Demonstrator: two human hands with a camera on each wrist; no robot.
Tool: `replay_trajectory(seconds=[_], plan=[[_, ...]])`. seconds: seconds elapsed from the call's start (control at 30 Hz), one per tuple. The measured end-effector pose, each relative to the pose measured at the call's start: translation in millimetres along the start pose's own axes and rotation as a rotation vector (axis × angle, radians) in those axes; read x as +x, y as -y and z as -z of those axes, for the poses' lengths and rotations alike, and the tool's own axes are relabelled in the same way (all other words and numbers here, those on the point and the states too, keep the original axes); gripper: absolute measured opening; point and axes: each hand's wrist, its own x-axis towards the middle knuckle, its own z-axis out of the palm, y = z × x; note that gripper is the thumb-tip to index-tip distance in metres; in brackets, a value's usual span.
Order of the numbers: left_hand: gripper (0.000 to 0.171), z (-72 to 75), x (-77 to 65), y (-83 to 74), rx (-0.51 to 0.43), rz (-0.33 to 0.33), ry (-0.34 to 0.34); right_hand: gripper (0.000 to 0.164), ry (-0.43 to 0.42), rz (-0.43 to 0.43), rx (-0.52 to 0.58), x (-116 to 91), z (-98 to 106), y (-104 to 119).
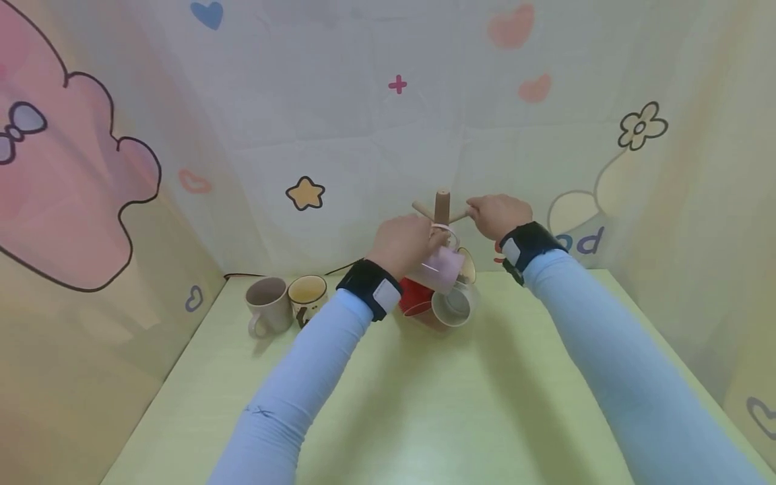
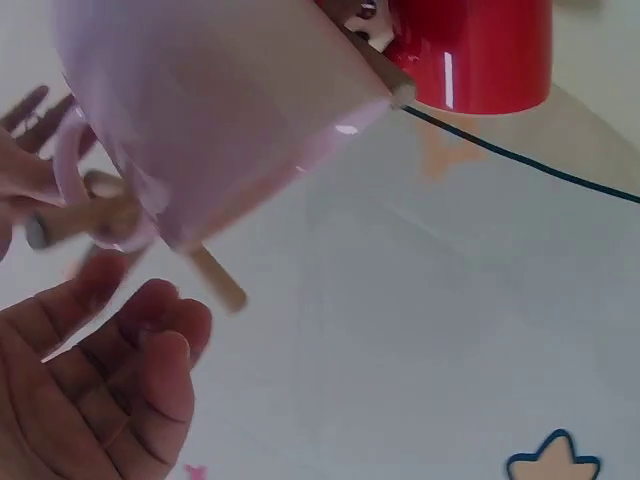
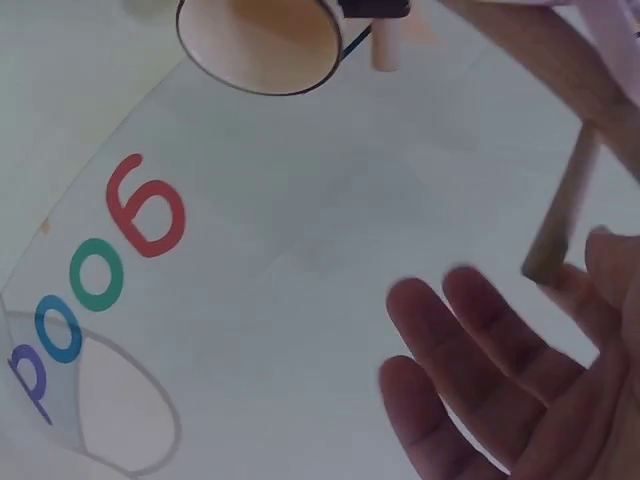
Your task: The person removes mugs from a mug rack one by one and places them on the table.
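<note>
Nearest, two blue sleeves (image 1: pixel 612 364) reach over a pale green surface (image 1: pixel 394 404). Farther along, toward the left edge, a grey-brown mug (image 1: pixel 269 306) and a yellow mug (image 1: pixel 306 291) stand upright side by side. Beyond them, low about a wooden rack (image 1: pixel 442 205), are a white mug (image 1: pixel 445 310) and a red mug (image 1: pixel 415 294), tilted. Above these, the pink mug (image 1: pixel 439 268) hangs aslant against the rack, its handle overlapping a peg. The left hand (image 1: pixel 405 244) pinches that handle, its other fingers loosely curled. The right hand (image 1: pixel 502 214) pinches another peg's tip (image 3: pixel 545 270) between thumb and forefinger, its remaining fingers spread. Behind rises a white backdrop (image 1: pixel 364 101) printed with hearts and a star.
</note>
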Motion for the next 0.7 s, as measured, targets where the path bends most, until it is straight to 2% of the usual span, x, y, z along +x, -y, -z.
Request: replay_trajectory(seconds=[0.1, 0.2, 0.27, 0.37, 0.5, 0.7], plan=[[0.046, -0.4, 2.1, 14.7, -0.07, 0.061, -0.05, 0.042, -0.061, -0.01, 0.009, -7, 4, 4], [0.04, -1.4, 5.9, 30.1, -0.073, 0.09, -0.085, 0.037, -0.149, -0.001, 0.016, -17, 7, 15], [0.035, -2.7, 10.0, 39.1, -0.065, 0.096, -0.099, 0.034, -0.172, 0.01, 0.015, -24, 10, 26], [0.036, -5.3, 17.6, 47.2, -0.059, 0.103, -0.097, 0.036, -0.148, 0.03, 0.009, -34, 12, 45], [0.042, -10.6, 28.1, 50.2, -0.061, 0.106, -0.083, 0.042, -0.097, 0.044, -0.022, -43, 9, 65], [0.042, -18.9, 42.3, 46.6, -0.049, 0.072, -0.077, 0.042, -0.065, 0.052, -0.122, -46, -1, 78]])
